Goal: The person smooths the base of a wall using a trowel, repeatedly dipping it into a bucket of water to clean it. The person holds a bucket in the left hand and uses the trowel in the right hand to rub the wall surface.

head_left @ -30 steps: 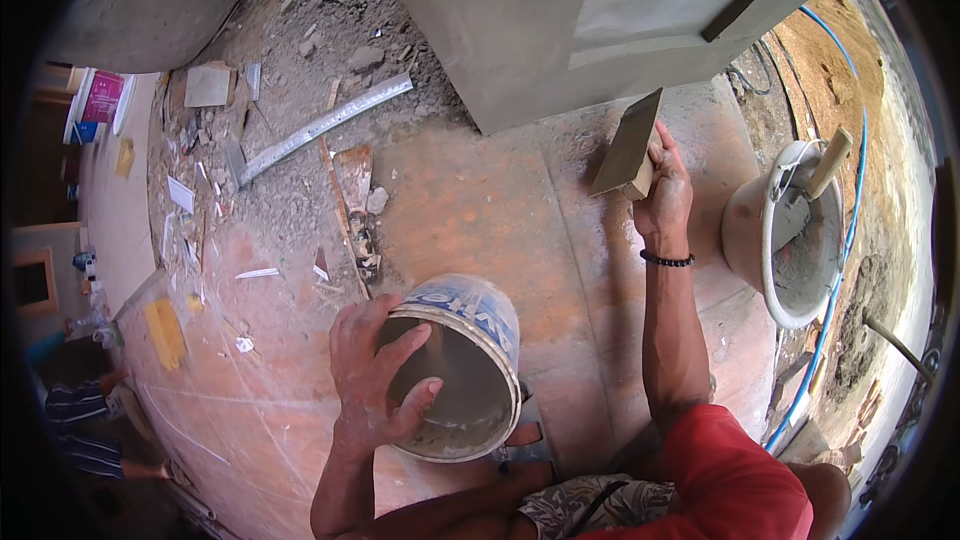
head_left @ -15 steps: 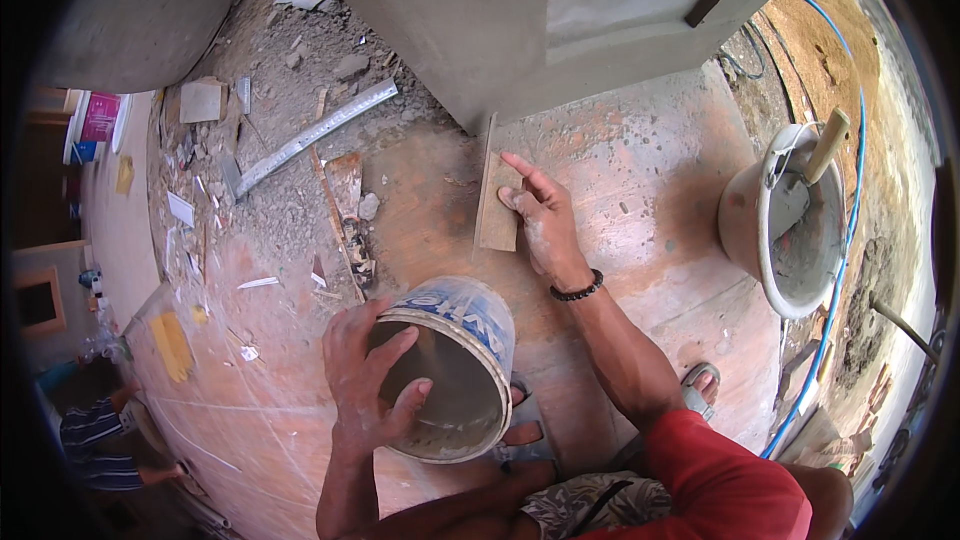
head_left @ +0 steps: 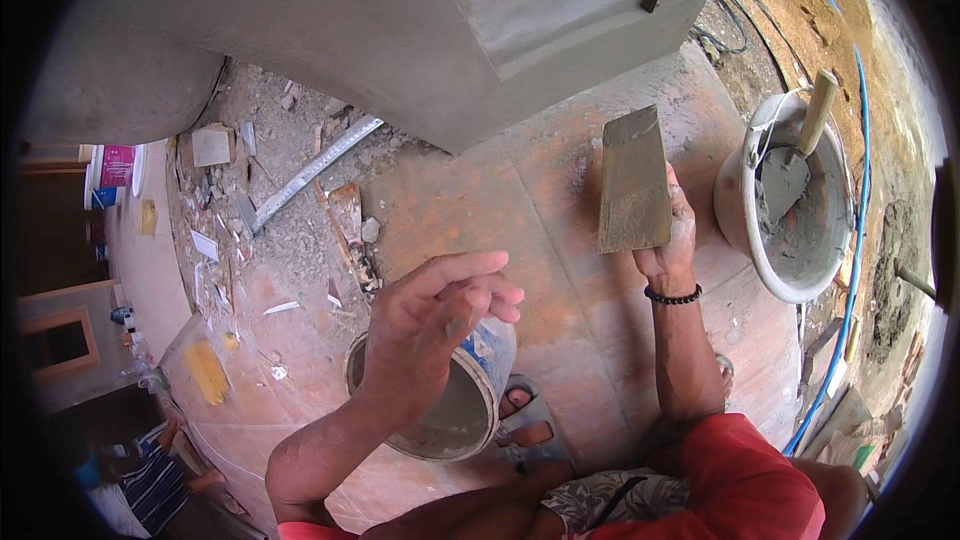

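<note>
My right hand point(head_left: 676, 238) grips a flat, rectangular plastering float point(head_left: 634, 180) by its back, its broad grey-brown face turned up in view. My left hand point(head_left: 420, 335) is raised over a round plastic bucket point(head_left: 492, 352) with a blue label, its fingers extended and nothing in them. That hand and forearm cover part of the bucket, which has greyish contents. To the right of my right hand stands a grey bucket point(head_left: 735, 215) holding wet grey mortar point(head_left: 783, 185). A wooden-handled tool point(head_left: 818, 112) leans in it.
A grey plastered structure point(head_left: 400, 60) rises ahead, its corner near the floor. Rubble and a perforated metal strip point(head_left: 318, 172) lie to the left. A blue hose point(head_left: 862, 160) runs down the right side. Another person in a striped shirt point(head_left: 155, 480) is at the lower left.
My right hand has moved right with the float, lifting it from beside the structure's corner and turning its face up. The left hand has risen from the bucket's rim and moved right.
</note>
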Available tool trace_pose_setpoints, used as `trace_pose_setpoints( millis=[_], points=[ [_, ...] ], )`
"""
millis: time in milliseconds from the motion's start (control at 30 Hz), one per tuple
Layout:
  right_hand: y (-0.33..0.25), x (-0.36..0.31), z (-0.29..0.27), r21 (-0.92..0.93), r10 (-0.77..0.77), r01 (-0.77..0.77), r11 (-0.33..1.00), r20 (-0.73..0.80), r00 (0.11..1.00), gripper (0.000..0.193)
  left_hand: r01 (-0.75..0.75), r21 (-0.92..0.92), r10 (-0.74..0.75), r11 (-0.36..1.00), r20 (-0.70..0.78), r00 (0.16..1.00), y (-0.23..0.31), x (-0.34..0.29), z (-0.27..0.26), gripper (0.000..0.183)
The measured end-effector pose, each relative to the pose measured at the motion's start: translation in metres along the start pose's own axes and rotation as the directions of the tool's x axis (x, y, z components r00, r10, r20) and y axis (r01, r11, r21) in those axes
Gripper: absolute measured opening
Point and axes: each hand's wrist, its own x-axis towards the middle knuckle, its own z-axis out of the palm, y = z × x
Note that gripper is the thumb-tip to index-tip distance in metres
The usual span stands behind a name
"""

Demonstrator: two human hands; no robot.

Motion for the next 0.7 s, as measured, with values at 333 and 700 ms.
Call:
trace_pose_setpoints(
  millis=[333,700],
  points=[
    [-0.016,-0.033,-0.003,-0.056,-0.011,0.006,0.998,-0.087,0.996,0.056,0.299,-0.278,-0.373,0.913,-0.272,0.887,-0.078,0.201,0.065,0.027],
    [-0.048,-0.031,-0.009,-0.057,-0.068,0.059,0.997,-0.161,0.985,0.055,0.055,0.941,0.157,0.334,-0.113,0.981,-0.095,0.223,0.061,0.062]
  ],
)
